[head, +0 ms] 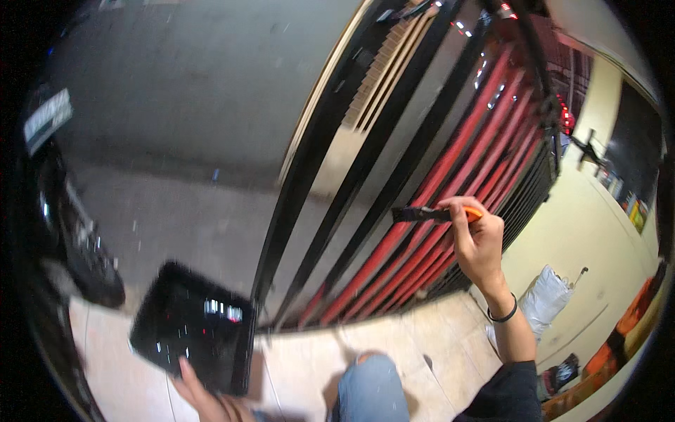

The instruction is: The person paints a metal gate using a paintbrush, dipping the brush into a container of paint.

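My right hand [477,237] grips the orange handle of a paintbrush [422,213] whose dark bristles lie at the bars of a metal gate. Several of the gate's bars are red [364,269], while those to the left are black [306,184]. At the lower left my left hand [198,387] holds a black tray [192,327] by its near edge, thumb over the rim. The tray's dark inside shines with reflections; whether it holds liquid I cannot tell.
A motorcycle wheel [97,264] stands at the left beyond the tray. White sacks [546,300] lean by the pale wall [559,232] at the right. Orange cloth [627,322] lies at the right rim. My jeans-clad knee [372,390] is over the tiled floor [300,364].
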A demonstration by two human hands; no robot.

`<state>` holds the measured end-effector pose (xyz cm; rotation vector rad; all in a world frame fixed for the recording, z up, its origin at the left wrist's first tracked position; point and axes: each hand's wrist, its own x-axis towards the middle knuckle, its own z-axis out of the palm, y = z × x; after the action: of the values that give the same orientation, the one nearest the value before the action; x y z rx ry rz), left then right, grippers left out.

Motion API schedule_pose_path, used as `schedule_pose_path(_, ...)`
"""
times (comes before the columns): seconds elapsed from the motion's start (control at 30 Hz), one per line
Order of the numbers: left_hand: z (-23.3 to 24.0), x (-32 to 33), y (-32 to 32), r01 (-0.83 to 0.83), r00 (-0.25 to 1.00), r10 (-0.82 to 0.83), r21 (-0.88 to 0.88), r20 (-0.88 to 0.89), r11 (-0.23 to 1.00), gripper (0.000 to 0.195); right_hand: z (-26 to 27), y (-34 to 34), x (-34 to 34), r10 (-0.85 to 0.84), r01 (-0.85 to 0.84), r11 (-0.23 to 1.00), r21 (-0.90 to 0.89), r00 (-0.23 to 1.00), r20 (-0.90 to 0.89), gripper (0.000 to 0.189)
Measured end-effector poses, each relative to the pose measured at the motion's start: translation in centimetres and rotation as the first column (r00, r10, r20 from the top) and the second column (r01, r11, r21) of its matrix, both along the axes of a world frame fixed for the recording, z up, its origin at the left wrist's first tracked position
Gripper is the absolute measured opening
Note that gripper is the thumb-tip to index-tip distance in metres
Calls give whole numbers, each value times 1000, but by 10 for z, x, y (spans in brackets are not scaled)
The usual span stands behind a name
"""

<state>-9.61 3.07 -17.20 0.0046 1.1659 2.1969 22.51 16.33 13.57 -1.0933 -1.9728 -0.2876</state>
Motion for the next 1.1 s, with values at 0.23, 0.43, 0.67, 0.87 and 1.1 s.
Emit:
schedule_pose_path(0.23, 32, 23, 24, -41, 999, 41, 81, -4, 996, 61, -140, 39, -27, -178, 182, 980, -79, 983, 50, 26)
schedule_pose_path(0.43, 2, 2, 12, -55, 998, 54, 56, 21, 997, 58, -273, 74, -62, -258, 276, 952, -129, 956, 142, 28)
schedule_pose_path(0.67, 9, -26, -13, -101, 993, 99, 38, 57, 994, 60, -285, 69, -88, -137, 102, 990, 100, 876, 462, 14)
schedule_pose_path(0.87, -3, -23, 0, -82, 985, 68, 82, 159, 993, 60, -307, 38, -79, 6, 36, 999, -22, 387, 922, 41)
schedule_pose_path(1.1, 0, -9, 8, 49, 981, -59, 57, 185, 997, 52, -315, 64, -62, 213, 125, 953, -275, 365, 906, 19)
